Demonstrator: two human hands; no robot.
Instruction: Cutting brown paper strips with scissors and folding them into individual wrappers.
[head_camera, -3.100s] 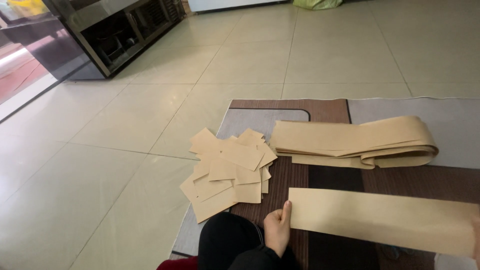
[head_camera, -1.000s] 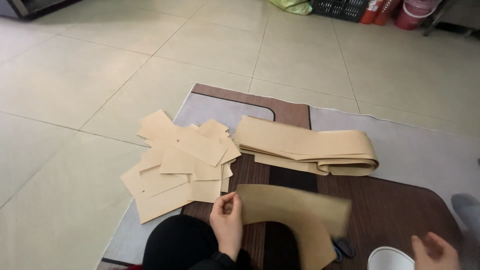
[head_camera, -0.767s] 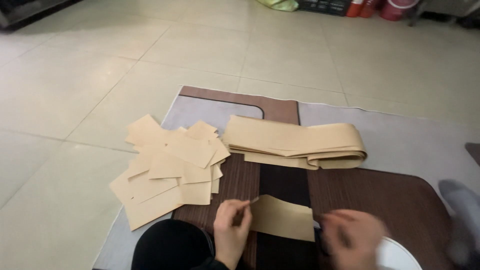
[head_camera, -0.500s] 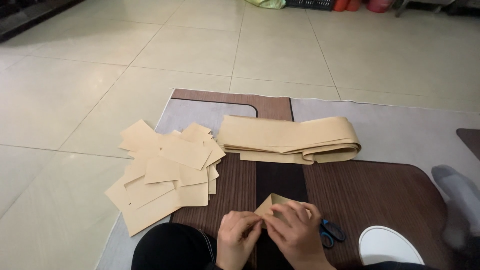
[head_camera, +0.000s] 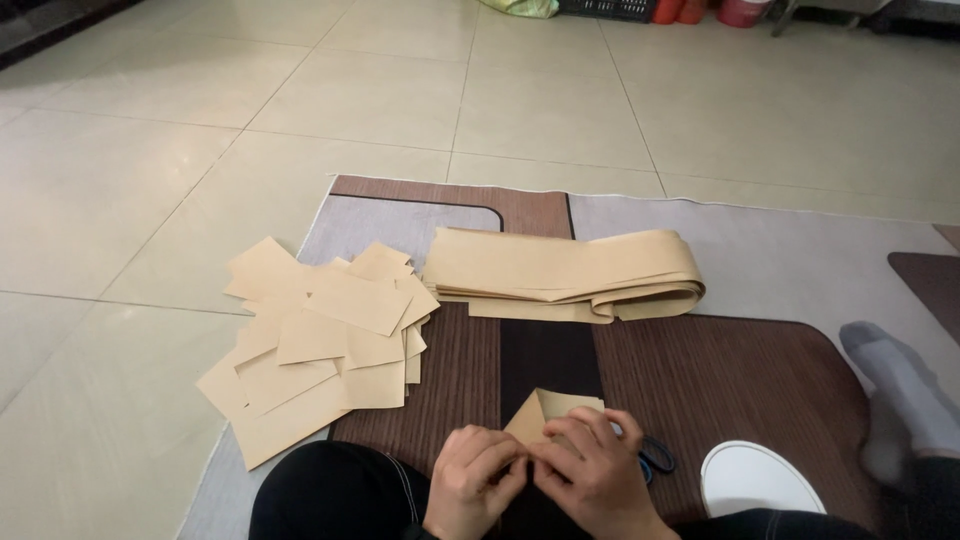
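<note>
— What are the hands doing?

— Both are low in the middle, over the brown mat (head_camera: 740, 375). The left hand (head_camera: 478, 482) and the right hand (head_camera: 590, 475) meet on a small folded piece of tan paper (head_camera: 545, 412), each grip pinching it at its near edge.

— What lies around them?

— A loose pile of cut paper pieces (head_camera: 315, 345) to the left, a long folded paper strip (head_camera: 565, 275) farther off, blue-handled scissors (head_camera: 655, 458) just right of the right hand, and a white bowl (head_camera: 760, 480) beside those.
</note>
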